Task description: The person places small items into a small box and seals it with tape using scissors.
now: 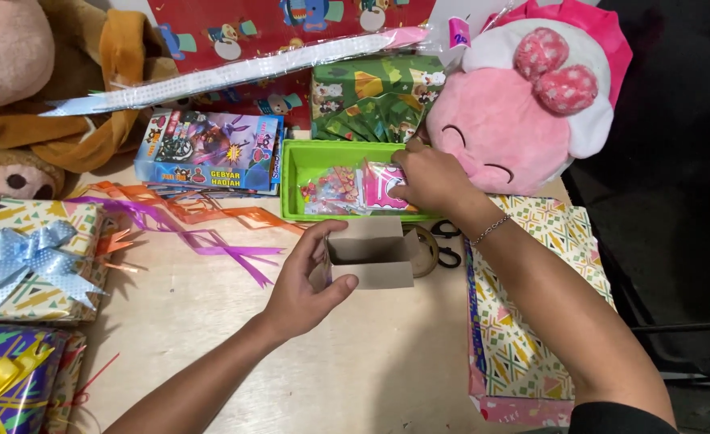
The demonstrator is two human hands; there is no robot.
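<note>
Step in hand: filling. My left hand [307,281] grips 1 small open cardboard box [369,253] at table centre. My right hand [427,178] closes on a pink packet [383,186] inside the green tray [295,173]. Judged next: lift the packet clear, seat it squarely in the box.

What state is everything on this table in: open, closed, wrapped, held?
Small cardboard box: open, held by left hand.
Green tray: open, holding packets.
Pink packet: gripped by right hand.
Blue-bowed gift: wrapped.
Yellow-bowed gift: wrapped.
Scissors: lying partly hidden.
</note>
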